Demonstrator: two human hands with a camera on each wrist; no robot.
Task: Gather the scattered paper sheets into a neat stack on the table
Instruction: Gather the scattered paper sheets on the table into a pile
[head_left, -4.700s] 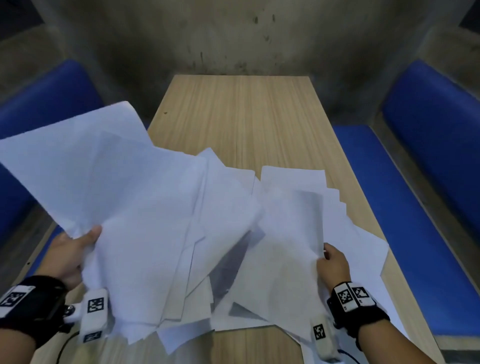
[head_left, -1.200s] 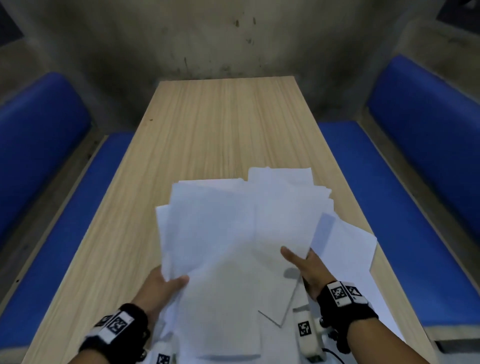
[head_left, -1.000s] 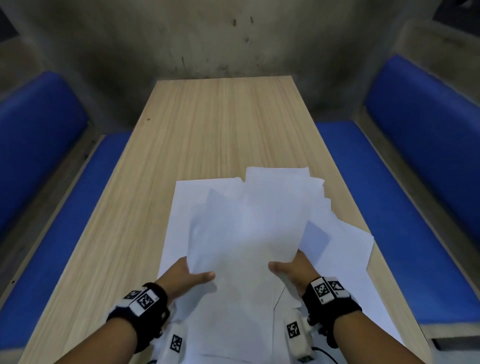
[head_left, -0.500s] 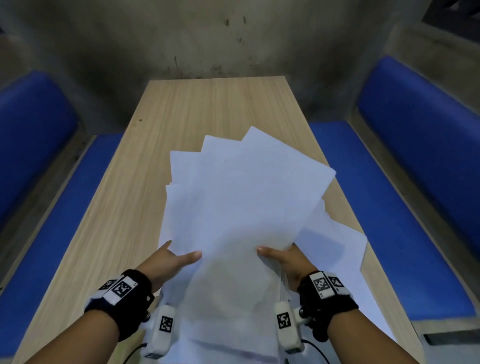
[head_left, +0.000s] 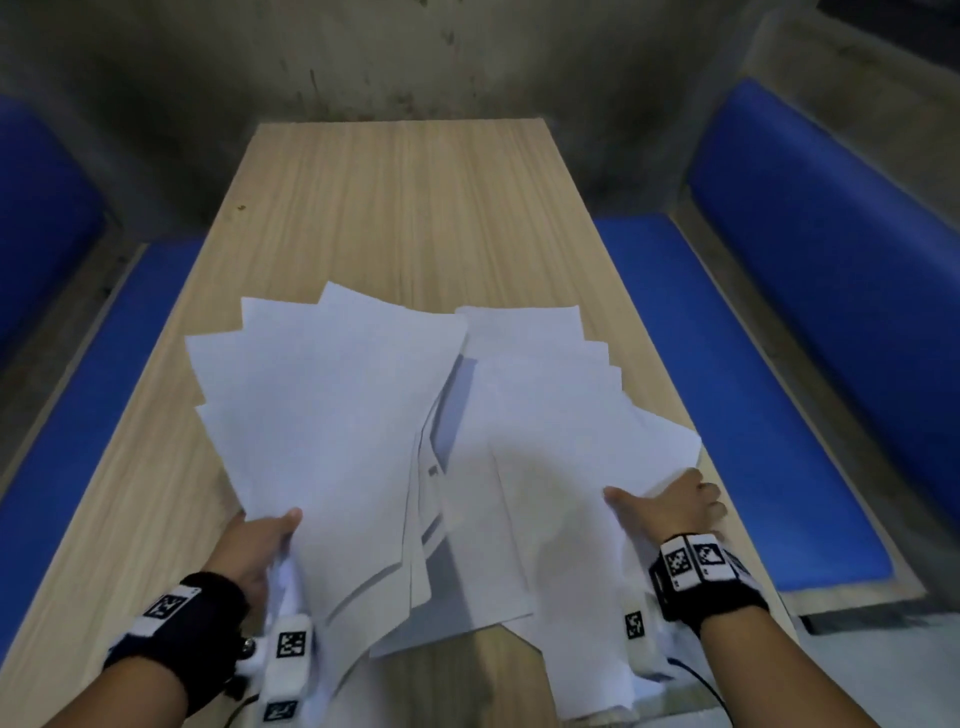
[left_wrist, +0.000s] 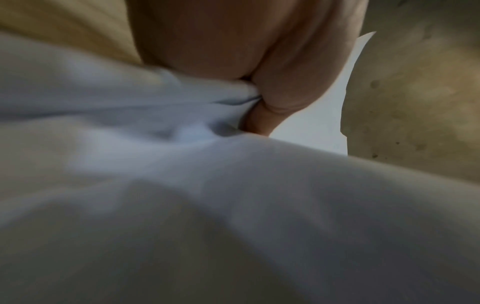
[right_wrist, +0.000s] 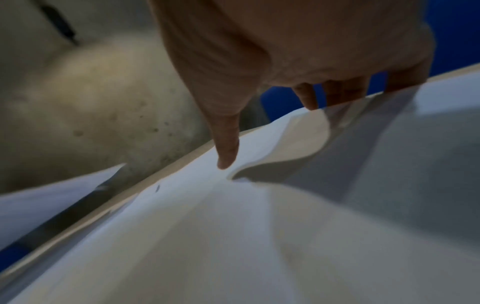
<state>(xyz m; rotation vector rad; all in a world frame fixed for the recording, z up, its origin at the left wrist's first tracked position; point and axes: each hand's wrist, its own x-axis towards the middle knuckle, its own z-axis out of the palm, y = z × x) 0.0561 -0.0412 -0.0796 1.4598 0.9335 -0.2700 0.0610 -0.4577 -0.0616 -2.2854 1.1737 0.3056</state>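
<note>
Several white paper sheets lie and hang over the near half of the wooden table. My left hand grips a fanned bundle of sheets, thumb on top and fingers beneath, its far end tilted up and left. The left wrist view shows the left hand pinching crumpled paper. My right hand holds the right edge of the other overlapping sheets near the table's right side. The thumb lies on the top sheet, and the fingers are hidden behind a curled edge.
Blue padded benches run along the right and the left of the table. A stained concrete wall closes the far end. Bare wood shows on the table's far half. A sheet hangs over the near edge at lower right.
Both hands held one bundle in the middle. Now my left hand has swung that bundle to the left, and my right hand has let go and moved right onto the sheets at the table's edge.
</note>
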